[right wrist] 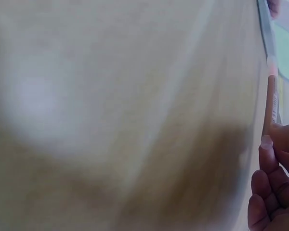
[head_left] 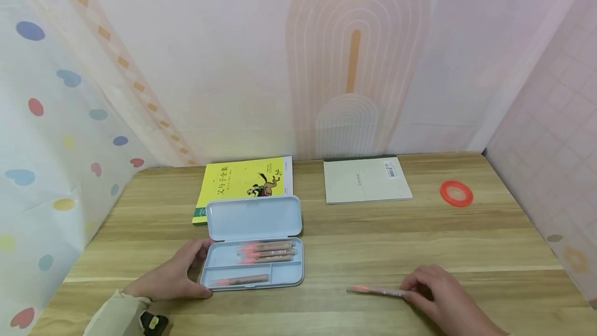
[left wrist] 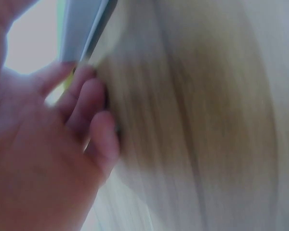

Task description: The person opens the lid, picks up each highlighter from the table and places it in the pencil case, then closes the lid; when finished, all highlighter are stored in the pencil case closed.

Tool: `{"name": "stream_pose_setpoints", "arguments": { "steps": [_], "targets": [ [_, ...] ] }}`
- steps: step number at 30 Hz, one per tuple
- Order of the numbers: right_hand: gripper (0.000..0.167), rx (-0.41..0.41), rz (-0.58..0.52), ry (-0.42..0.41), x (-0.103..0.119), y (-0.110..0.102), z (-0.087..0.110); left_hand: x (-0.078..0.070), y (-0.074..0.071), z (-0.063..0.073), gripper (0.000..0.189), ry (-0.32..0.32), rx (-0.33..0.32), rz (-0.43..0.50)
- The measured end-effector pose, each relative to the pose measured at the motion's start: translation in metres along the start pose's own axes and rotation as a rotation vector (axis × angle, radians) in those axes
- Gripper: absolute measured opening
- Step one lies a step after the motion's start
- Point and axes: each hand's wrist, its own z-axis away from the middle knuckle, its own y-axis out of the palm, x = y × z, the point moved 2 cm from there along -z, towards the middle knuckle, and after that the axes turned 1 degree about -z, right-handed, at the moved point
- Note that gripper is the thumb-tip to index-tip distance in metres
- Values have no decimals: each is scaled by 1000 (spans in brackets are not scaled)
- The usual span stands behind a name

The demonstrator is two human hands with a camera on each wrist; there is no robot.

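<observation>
In the head view a pale blue pencil case (head_left: 285, 275) lies with its lid raised. Several brown pens with reddish ends (head_left: 275, 254) lie in its rear compartment, and one pen (head_left: 247, 279) is in the front left one. My left hand (head_left: 174, 274) grips the case's left end, thumb at the front corner and fingers at the back. The left wrist view shows this hand's fingers (left wrist: 103, 137) by the case edge. To the right of the case, my right hand (head_left: 438, 294) pinches another brown pen (head_left: 378, 290) by one end, its reddish end pointing left.
Behind the case lies a yellow book (head_left: 242, 175), partly covered by the lid. A pale notebook (head_left: 366, 180) is at the back, and a red tape roll (head_left: 445, 198) lies at the right. A patterned cloth wall (head_left: 224, 66) borders the wooden table (head_left: 373, 237).
</observation>
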Motion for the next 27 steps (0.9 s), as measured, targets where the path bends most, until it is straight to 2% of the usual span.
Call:
{"name": "stream_pose_setpoints", "arguments": {
  "steps": [3,6,8,14,20,27],
  "targets": [
    [9,-78,-12,-49,14,-2,-5,1,0,1,91,23,-2,1],
    [10,-169,6,-140,30,-3,-12,1,0,1,90,59,-9,2],
    [11,-197,9,-174,42,-5,-18,1,1,1,89,69,-11,-1],
    [14,-199,9,-209,73,-6,-42,0,0,0,90,37,-8,-10],
    [10,-158,-63,-270,101,10,-68,1,2,0,89,110,-27,-2],
    [6,-105,-88,-334,129,36,-90,2,2,0,87,137,-23,18]
  ]
}}
